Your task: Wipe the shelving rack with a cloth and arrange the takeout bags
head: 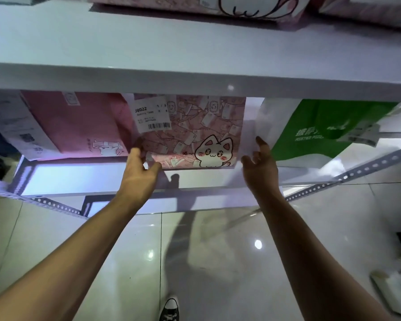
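Both hands reach up from the lower frame to the cat-print bag [195, 133] at centre. The left hand [140, 167] pinches its lower left corner; the right hand [259, 165], fingers loosely spread, seems to touch its right edge. The bag stands broadside on the middle shelf [79, 179], between a pink bag [79, 121] and a green bag [322, 128].

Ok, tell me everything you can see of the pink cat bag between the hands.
The cat bag is a pink, paper-looking takeout bag printed with small cards and a white cartoon cat at its lower right. A white label reading JB022 with a barcode sits at its upper left. It stands upright on the middle shelf, its top hidden. The left hand grips its lower left corner; the right hand is at its right edge.
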`<state>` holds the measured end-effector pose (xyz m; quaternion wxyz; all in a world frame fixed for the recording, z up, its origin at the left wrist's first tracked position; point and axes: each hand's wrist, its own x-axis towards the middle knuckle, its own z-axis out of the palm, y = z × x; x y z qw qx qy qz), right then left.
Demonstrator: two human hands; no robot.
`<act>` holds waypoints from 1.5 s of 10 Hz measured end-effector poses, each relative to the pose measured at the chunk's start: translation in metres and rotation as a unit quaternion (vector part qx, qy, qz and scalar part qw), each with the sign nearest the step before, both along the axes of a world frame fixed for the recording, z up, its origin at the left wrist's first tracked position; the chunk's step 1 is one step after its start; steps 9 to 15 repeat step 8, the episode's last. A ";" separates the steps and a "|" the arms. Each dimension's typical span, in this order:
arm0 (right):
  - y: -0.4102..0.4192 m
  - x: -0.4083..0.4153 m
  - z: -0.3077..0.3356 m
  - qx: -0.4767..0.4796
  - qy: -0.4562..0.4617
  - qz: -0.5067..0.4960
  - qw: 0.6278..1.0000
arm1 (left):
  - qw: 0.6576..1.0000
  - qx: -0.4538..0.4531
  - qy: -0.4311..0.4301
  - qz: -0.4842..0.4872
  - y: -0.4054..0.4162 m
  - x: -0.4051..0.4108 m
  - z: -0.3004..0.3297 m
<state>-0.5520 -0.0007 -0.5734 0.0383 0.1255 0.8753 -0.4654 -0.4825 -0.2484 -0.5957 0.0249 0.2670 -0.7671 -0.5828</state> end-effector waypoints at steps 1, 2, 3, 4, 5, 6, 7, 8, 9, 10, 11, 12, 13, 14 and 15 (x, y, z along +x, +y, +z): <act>0.024 -0.003 -0.001 0.034 0.004 -0.032 0.999 | 1.000 -0.007 0.005 0.002 0.002 -0.002 0.001; 0.035 -0.005 -0.004 0.048 0.015 -0.043 0.998 | 1.000 -0.016 0.005 -0.003 0.003 -0.003 0.002; 0.044 -0.006 -0.008 0.072 0.009 -0.044 0.996 | 1.000 -0.016 0.004 -0.013 0.008 -0.004 0.004; 0.046 -0.005 -0.010 0.082 0.005 -0.039 0.996 | 1.000 -0.017 0.009 -0.020 0.011 -0.006 0.006; 0.046 -0.001 -0.012 0.084 -0.001 -0.031 0.996 | 0.999 -0.035 0.004 -0.030 0.011 -0.010 0.009; 0.042 0.003 -0.011 0.077 -0.001 -0.021 0.997 | 0.999 -0.040 -0.002 -0.036 0.009 -0.010 0.011; 0.030 0.010 -0.007 0.073 0.014 -0.004 0.997 | 0.998 -0.055 0.001 -0.035 0.009 -0.002 0.016; 0.026 0.016 -0.004 0.057 0.021 0.008 0.998 | 0.997 -0.070 0.004 -0.041 0.010 0.006 0.020; 0.026 0.016 -0.004 0.057 0.021 0.008 0.998 | 0.997 -0.070 0.004 -0.041 0.010 0.006 0.020; 0.026 0.016 -0.004 0.057 0.021 0.008 0.998 | 0.997 -0.070 0.004 -0.041 0.010 0.006 0.020; 0.026 0.016 -0.004 0.057 0.021 0.008 0.998 | 0.997 -0.070 0.004 -0.041 0.010 0.006 0.020; 0.026 0.016 -0.004 0.057 0.021 0.008 0.998 | 0.997 -0.070 0.004 -0.041 0.010 0.006 0.020; 0.026 0.016 -0.004 0.057 0.021 0.008 0.998 | 0.997 -0.070 0.004 -0.041 0.010 0.006 0.020; 0.026 0.016 -0.004 0.057 0.021 0.008 0.998 | 0.997 -0.070 0.004 -0.041 0.010 0.006 0.020; 0.026 0.016 -0.004 0.057 0.021 0.008 0.998 | 0.997 -0.070 0.004 -0.041 0.010 0.006 0.020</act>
